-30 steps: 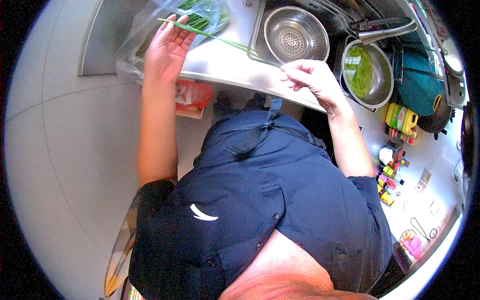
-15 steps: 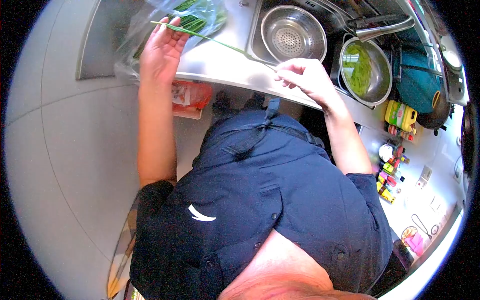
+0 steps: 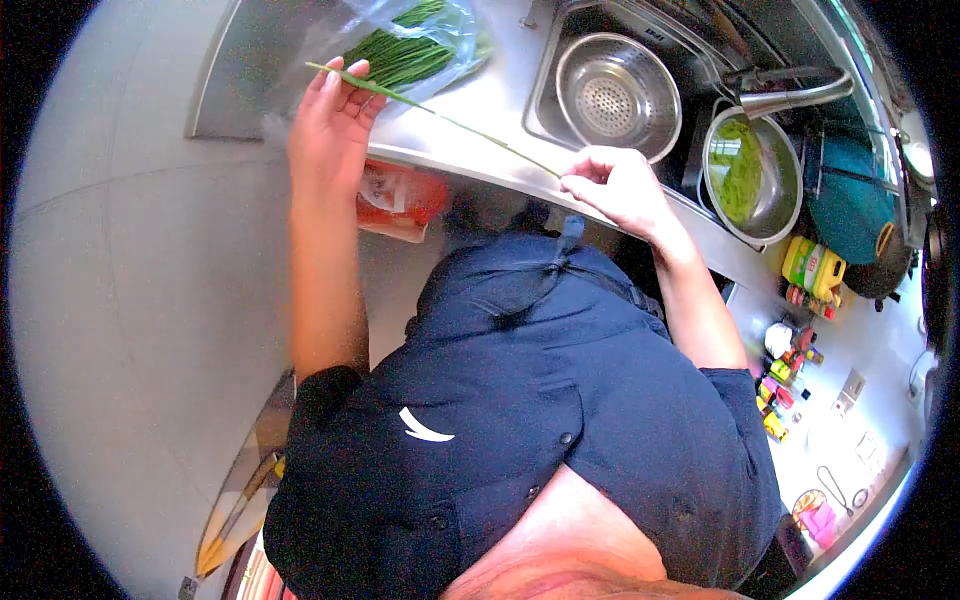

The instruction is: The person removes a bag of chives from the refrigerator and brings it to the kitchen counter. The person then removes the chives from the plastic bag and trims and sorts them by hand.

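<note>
A long thin green stalk (image 3: 462, 126) stretches between my two hands above the counter's front edge. My left hand (image 3: 335, 115) holds its left end between thumb and fingers, palm up. At the stalk's right end, the fingertips of my right hand (image 3: 612, 190) pinch it. Behind my left hand lies an open clear plastic bag (image 3: 466, 40) with a bundle of green stalks (image 3: 400, 58) in it. A perforated steel colander (image 3: 640, 75) sits in the sink beyond my right hand. To its right, a steel bowl (image 3: 785, 185) contains green pieces in liquid.
The faucet (image 3: 795, 95) reaches over the sink (image 3: 545, 95). At the right are a teal item (image 3: 850, 190), a yellow bottle (image 3: 813, 268) and several small condiment bottles (image 3: 780, 385). A red container (image 3: 400, 200) is below the counter edge (image 3: 470, 172).
The view has shifted, so the counter, sink and bowl appear lower and farther right. The stalk looks straighter between my hands, and both hands keep their hold on it.
</note>
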Tool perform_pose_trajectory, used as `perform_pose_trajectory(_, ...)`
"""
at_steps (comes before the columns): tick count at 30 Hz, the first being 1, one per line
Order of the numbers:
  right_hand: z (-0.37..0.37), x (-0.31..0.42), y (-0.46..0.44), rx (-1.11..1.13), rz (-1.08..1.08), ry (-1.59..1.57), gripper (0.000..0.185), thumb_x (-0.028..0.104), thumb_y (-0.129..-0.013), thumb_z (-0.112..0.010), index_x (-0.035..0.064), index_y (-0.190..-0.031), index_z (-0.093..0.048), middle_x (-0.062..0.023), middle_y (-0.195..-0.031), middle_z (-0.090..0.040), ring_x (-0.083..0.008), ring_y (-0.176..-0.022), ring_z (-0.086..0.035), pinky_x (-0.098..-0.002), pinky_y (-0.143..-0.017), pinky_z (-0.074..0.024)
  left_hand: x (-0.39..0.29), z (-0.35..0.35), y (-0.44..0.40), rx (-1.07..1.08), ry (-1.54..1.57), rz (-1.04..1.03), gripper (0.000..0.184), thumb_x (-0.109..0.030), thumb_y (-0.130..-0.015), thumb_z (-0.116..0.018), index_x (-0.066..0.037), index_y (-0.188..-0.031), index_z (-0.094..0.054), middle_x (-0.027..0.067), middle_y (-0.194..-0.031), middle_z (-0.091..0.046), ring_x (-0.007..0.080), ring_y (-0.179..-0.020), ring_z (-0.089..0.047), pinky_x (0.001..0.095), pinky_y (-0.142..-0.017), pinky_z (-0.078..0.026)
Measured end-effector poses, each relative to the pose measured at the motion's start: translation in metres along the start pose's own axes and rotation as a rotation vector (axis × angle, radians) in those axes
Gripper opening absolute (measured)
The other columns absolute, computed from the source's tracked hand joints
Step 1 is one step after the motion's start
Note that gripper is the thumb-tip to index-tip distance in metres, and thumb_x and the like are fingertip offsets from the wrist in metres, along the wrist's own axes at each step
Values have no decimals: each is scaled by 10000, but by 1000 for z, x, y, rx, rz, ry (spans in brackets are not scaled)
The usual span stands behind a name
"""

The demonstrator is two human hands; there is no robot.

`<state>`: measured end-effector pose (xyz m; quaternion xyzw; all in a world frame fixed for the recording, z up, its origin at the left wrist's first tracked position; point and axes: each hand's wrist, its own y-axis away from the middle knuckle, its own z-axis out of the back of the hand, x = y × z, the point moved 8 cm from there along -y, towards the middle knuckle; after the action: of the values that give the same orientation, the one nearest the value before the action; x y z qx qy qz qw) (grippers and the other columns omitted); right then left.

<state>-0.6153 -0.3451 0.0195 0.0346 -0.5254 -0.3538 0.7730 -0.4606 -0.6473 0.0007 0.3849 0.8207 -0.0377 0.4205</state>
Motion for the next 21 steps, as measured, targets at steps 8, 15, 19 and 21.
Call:
perform_pose_trajectory(8,-44,16,-21,109,33,-35,166,165,-852,-722,17,-926,-722,-4,-788,-707,-49,-703,-602,-234,-670,-504,-46,49,51,-151,-55,-136,238,-167,-1019,-532,-44,-1223,-545,146,-1110,-668,238,-996,-632,420,-874,-538)
perform_pose_trajectory(15,-83,17,-44,281,-75,-174,137,160,-884,-667,25,-897,-689,-13,-790,-693,-62,-690,-607,-225,-644,-488,-75,73,96,-187,0,-272,199,-152,-1015,-543,-52,-1187,-558,155,-1086,-675,236,-936,-656,402,-826,-564)
perform_pose_trajectory(19,-99,21,-53,338,-103,-275,131,154,-893,-656,24,-889,-675,-14,-801,-689,-64,-679,-595,-218,-630,-477,-87,83,113,-172,-25,-337,201,-169,-1016,-543,-81,-1190,-595,137,-1109,-681,240,-955,-664,424,-862,-559)
perform_pose_trajectory(21,-106,25,-54,372,-151,-304,148,177,-905,-654,31,-882,-672,-20,-810,-691,-59,-674,-585,-213,-632,-477,-89,86,121,-187,-22,-376,199,-162,-1014,-545,-77,-1186,-596,144,-1113,-682,243,-956,-666,426,-860,-560)
